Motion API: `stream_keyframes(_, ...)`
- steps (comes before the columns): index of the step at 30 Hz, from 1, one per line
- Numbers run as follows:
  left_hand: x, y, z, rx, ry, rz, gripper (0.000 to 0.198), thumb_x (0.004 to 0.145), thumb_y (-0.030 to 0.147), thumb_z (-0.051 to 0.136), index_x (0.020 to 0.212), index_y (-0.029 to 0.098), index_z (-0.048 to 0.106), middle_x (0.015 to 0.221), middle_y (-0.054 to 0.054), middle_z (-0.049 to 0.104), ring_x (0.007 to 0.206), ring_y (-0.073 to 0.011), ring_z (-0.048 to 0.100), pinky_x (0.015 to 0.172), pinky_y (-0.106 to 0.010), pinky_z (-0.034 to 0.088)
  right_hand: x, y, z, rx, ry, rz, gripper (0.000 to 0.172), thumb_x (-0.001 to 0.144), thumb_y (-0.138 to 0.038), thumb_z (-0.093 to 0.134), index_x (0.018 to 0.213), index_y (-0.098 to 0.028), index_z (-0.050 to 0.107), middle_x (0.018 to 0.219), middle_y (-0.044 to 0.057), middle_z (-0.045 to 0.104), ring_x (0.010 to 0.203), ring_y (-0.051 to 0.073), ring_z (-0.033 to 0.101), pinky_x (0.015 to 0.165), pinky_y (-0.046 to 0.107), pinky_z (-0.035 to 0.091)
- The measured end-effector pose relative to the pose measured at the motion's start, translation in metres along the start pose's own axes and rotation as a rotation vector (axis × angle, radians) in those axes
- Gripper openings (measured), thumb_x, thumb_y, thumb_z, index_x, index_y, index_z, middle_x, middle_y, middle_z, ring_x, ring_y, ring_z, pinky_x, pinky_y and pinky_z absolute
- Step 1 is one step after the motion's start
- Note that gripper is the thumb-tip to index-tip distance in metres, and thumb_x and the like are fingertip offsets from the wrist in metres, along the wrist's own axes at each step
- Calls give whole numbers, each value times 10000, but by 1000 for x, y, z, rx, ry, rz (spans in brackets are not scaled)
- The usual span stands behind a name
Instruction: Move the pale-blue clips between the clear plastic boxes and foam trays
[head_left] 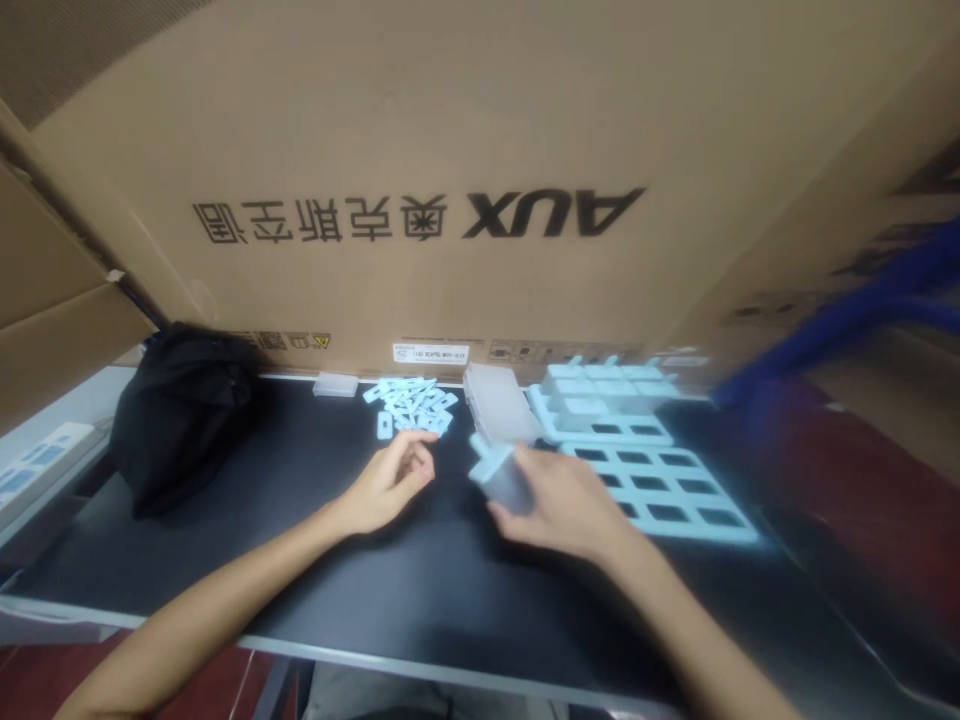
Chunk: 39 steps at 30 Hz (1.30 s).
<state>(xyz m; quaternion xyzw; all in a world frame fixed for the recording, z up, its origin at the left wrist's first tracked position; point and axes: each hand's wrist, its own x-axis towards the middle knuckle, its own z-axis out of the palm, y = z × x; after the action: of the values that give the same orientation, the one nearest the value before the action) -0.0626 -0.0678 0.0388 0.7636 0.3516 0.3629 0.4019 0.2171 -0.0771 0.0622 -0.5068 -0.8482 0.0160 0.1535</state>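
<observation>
My right hand [559, 500] is closed around an ice pop mould [504, 478] with a light blue top and a greyish body. The mould is tilted, its tab pointing up and left. My left hand [390, 480] has loosely curled fingers, with the thumb apart and the index stretched towards a pile of small light blue slotted pieces [409, 400]. Nothing shows between its fingers. Right of my right hand lies a light blue rack [686, 487] with rows of rectangular openings. Behind it, a second rack [551, 425] holds several ice pop moulds [607, 385].
A translucent flat box [499, 400] lies between the pile and the racks. A small clear case [335, 385] and a black cloth bag [184, 405] stand to the left. A large cardboard box [420, 120] walls off the back of the black table [375, 600]. A blue bar [840, 310] is at right.
</observation>
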Motion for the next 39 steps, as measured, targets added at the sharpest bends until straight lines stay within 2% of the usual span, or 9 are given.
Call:
stream_keyframes(3,2,6,2,-98,-29,-72,348,1009,503,569,1179,205,630,818,-41,679,682,-142,624,646,-271,503,10,-37,12,47,-152,-101,321,762,-479,673,905,-218,553,852,74,753,712,262,701,597,316,374)
stream_keyframes(7,-8,-8,-17,-172,-39,-211,313,934,484,700,918,171,699,766,-39,715,639,-132,657,633,-257,533,12,-43,26,80,-227,-98,321,765,-480,676,896,-212,557,867,73,755,729,259,702,598,308,341)
stream_keyframes(15,-10,-83,-81,-131,408,-316,474,799,544,816,1062,155,750,921,-97,796,777,-214,753,797,-382,630,7,-38,36,120,-345,-75,346,764,-501,676,912,-204,577,884,79,751,771,267,700,628,307,339)
stream_keyframes(24,34,-96,-68,264,230,-160,380,927,512,675,1100,195,793,988,-80,790,804,-195,716,770,-307,568,4,-44,41,133,-403,-105,417,764,-553,649,970,-193,604,922,76,747,820,279,709,636,321,326)
stream_keyframes(29,45,-89,-62,499,185,-95,336,999,447,565,1166,227,757,916,-32,749,755,-158,654,744,-264,506,4,-44,44,142,-392,-126,431,766,-566,645,973,-190,609,915,71,742,819,276,710,631,322,325)
stream_keyframes(32,35,-68,-50,547,206,-115,347,1027,444,510,1192,212,707,826,-11,701,708,-152,616,720,-260,473,3,-44,46,152,-378,-132,443,761,-575,649,972,-187,612,913,71,742,826,279,713,637,324,338)
stream_keyframes(34,23,-46,-37,460,85,-130,345,1038,447,488,1214,205,663,804,1,683,689,-145,610,704,-255,462,2,-44,47,151,-373,-127,453,759,-579,647,977,-183,617,913,77,745,828,286,715,639,327,349)
stream_keyframes(37,5,-11,-13,280,-247,-136,337,1039,423,491,1292,225,592,841,7,698,711,-140,635,674,-238,453,1,-43,48,170,-365,-121,479,764,-576,640,1028,-177,629,958,88,758,862,298,721,660,332,377)
stream_keyframes(39,-3,6,0,271,-349,-163,344,1011,437,549,1290,238,573,832,19,689,682,-135,622,637,-233,429,1,-43,49,203,-353,-125,504,767,-563,639,1091,-177,631,1007,87,766,896,300,725,684,334,397)
